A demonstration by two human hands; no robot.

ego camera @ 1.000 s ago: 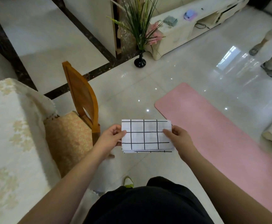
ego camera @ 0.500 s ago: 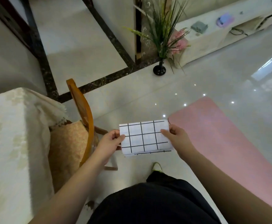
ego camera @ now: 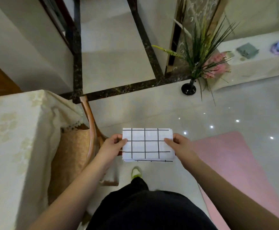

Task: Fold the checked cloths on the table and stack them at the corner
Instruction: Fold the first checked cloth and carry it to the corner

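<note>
You stand on a glossy pale tiled floor [ego camera: 152,112] crossed by dark marble strips. At the left of the frame is the counter [ego camera: 11,138] under a cream flowered cloth, with a wooden chair [ego camera: 90,130] just beside it. At centre your left hand [ego camera: 113,144] pinches the left edge of the folded checked cloth [ego camera: 148,144], thumb on top, held in the air over the floor; your right hand [ego camera: 179,144] pinches its right edge likewise. A pink mat [ego camera: 235,163] lies at lower right, a potted plant [ego camera: 200,52] at upper right.
</note>
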